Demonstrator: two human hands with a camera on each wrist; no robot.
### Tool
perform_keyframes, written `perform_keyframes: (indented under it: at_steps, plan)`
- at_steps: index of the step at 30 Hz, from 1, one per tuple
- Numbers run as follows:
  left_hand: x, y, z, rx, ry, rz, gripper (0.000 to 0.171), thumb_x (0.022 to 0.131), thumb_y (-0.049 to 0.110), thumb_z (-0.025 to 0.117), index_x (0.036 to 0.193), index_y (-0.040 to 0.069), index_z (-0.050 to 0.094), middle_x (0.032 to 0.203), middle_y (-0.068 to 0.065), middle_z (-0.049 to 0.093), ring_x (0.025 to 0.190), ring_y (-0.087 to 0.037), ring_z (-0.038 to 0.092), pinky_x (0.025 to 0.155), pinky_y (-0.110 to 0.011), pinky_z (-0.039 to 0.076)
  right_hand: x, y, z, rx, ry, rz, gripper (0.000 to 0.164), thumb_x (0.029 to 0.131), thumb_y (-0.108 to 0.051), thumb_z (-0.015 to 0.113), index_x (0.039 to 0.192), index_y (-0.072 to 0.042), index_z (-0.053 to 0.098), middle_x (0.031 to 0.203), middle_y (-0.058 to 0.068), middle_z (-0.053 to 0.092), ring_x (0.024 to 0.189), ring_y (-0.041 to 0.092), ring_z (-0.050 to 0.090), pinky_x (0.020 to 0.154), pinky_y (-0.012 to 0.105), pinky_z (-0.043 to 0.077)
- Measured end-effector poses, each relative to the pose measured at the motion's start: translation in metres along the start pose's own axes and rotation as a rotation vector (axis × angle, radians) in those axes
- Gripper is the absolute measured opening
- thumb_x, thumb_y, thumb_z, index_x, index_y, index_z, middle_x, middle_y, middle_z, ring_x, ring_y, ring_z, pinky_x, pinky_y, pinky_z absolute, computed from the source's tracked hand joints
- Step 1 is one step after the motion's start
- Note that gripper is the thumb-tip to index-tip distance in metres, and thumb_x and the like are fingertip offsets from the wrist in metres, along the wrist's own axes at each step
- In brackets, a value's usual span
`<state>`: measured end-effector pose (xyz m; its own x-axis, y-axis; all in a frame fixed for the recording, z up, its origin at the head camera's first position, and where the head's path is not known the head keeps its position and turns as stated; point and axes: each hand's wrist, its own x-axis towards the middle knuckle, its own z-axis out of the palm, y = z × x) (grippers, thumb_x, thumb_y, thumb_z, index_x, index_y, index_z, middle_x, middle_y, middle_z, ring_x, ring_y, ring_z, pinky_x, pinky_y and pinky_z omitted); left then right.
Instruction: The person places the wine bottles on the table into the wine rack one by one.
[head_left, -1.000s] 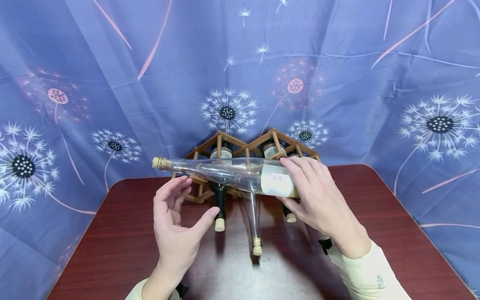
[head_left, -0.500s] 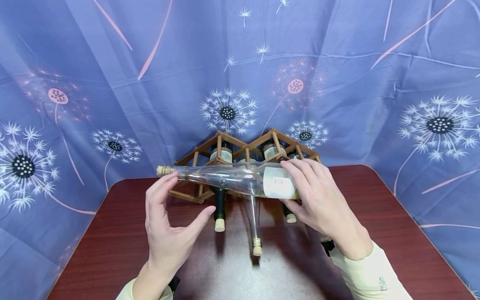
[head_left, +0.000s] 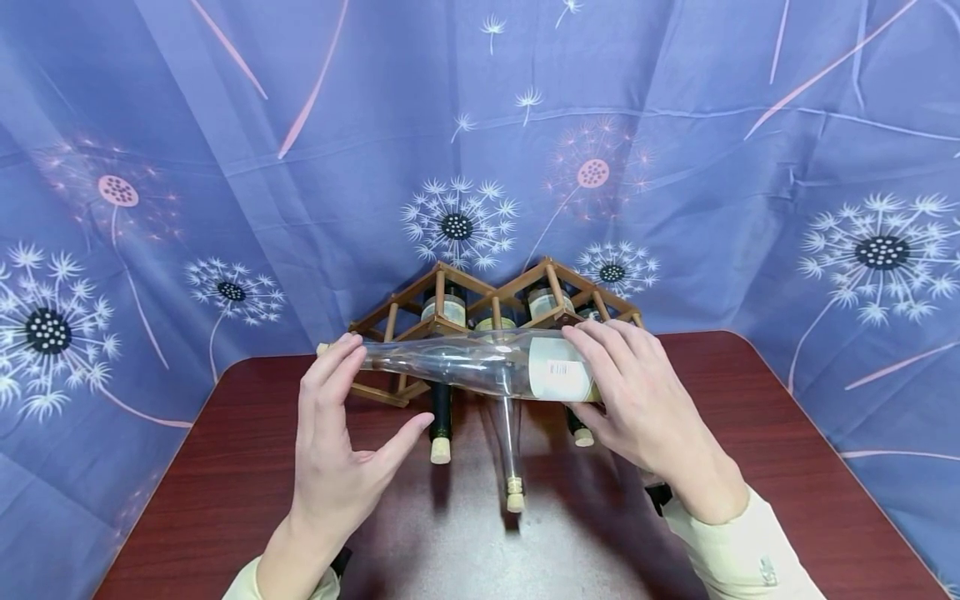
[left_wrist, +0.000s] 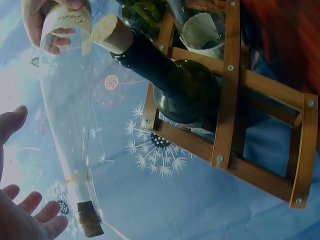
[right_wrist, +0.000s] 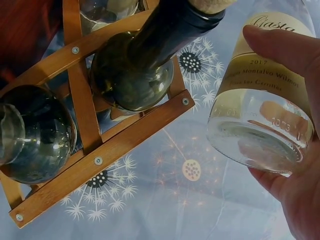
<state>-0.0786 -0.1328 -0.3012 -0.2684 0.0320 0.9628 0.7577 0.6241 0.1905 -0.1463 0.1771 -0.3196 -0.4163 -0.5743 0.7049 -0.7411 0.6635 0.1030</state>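
Observation:
A clear glass wine bottle (head_left: 450,362) with a pale label lies sideways in the air in front of the wooden wine rack (left_wrist: 229,100). My right hand (head_left: 645,400) grips it round the base end, thumb on the label in the right wrist view. Its corked neck points left. My left hand (head_left: 337,442) is at the neck end with thumb and fingers spread wide. From the head, those fingertips overlap the neck and hide most of the cork (left_wrist: 91,225); in the left wrist view they show just beside it.
Several corked bottles sit in the rack, necks toward me, among them a dark green bottle (head_left: 441,417) and a clear bottle (head_left: 512,450). The rack stands at the back of the reddish-brown table (head_left: 225,483), before a blue dandelion-print cloth (head_left: 315,208).
The held bottle has lowered slightly and shifted a little right. My left hand has moved left and up, its fingertips now overlapping the neck by the cork.

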Motion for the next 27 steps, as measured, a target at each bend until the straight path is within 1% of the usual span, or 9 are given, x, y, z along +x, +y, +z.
perform_keyframes:
  at_steps: [3, 8, 12, 16, 21, 24, 27]
  plan:
    - [-0.002, -0.004, -0.001, 0.027, -0.031, 0.035, 0.069, 0.090, 0.041, 0.072, 0.126, -0.014, 0.051, 0.126, -0.032, 0.052, 0.120, -0.045, 0.049, 0.109, -0.055, 0.031, 0.000, -0.001, 0.000, 0.000, 0.001, -0.003, 0.085, 0.066, -0.020, 0.084, 0.142, 0.000, 0.050, 0.130, 0.017, 0.056, 0.117, 0.042, 0.049, 0.097, 0.056, 0.038]
    - [-0.005, -0.010, -0.001, 0.067, -0.078, 0.072, 0.070, 0.091, 0.043, 0.070, 0.129, -0.012, 0.050, 0.131, -0.029, 0.052, 0.123, -0.044, 0.048, 0.108, -0.052, 0.034, 0.000, -0.002, -0.001, 0.004, 0.007, -0.010, 0.084, 0.067, -0.019, 0.083, 0.142, -0.001, 0.051, 0.130, 0.018, 0.057, 0.117, 0.042, 0.049, 0.097, 0.056, 0.037]
    - [-0.006, -0.012, -0.001, 0.095, -0.099, 0.103, 0.069, 0.092, 0.043, 0.069, 0.131, -0.011, 0.050, 0.133, -0.029, 0.051, 0.124, -0.044, 0.048, 0.106, -0.049, 0.037, 0.001, -0.003, -0.001, 0.008, 0.016, -0.020, 0.083, 0.068, -0.020, 0.083, 0.142, -0.001, 0.052, 0.130, 0.018, 0.057, 0.116, 0.042, 0.050, 0.096, 0.056, 0.038]
    - [-0.007, -0.014, -0.001, 0.115, -0.120, 0.129, 0.068, 0.093, 0.043, 0.068, 0.131, -0.011, 0.051, 0.133, -0.030, 0.051, 0.124, -0.045, 0.048, 0.106, -0.051, 0.037, 0.001, -0.004, -0.001, 0.009, 0.018, -0.025, 0.082, 0.068, -0.020, 0.083, 0.141, -0.001, 0.052, 0.130, 0.018, 0.057, 0.115, 0.042, 0.051, 0.095, 0.056, 0.039]
    - [-0.008, -0.015, -0.001, 0.135, -0.166, 0.142, 0.067, 0.093, 0.042, 0.068, 0.132, -0.010, 0.053, 0.136, -0.030, 0.050, 0.126, -0.045, 0.047, 0.107, -0.054, 0.034, 0.001, -0.006, 0.000, 0.001, 0.013, -0.023, 0.082, 0.068, -0.021, 0.083, 0.141, -0.002, 0.052, 0.131, 0.018, 0.057, 0.116, 0.042, 0.050, 0.095, 0.056, 0.039]
    - [-0.009, -0.017, -0.002, 0.152, -0.214, 0.137, 0.071, 0.086, 0.038, 0.076, 0.135, -0.008, 0.053, 0.140, -0.028, 0.049, 0.130, -0.044, 0.045, 0.108, -0.056, 0.033, 0.001, -0.007, 0.000, 0.002, 0.013, -0.027, 0.082, 0.067, -0.020, 0.083, 0.142, -0.002, 0.052, 0.131, 0.018, 0.057, 0.116, 0.041, 0.050, 0.097, 0.056, 0.038]
    - [-0.009, -0.019, -0.001, 0.166, -0.262, 0.126, 0.083, 0.072, 0.031, 0.086, 0.138, -0.006, 0.051, 0.144, -0.025, 0.046, 0.133, -0.043, 0.042, 0.108, -0.057, 0.032, 0.002, -0.007, 0.001, 0.002, 0.014, -0.038, 0.082, 0.067, -0.019, 0.083, 0.141, -0.001, 0.052, 0.131, 0.018, 0.057, 0.116, 0.041, 0.050, 0.099, 0.055, 0.037]
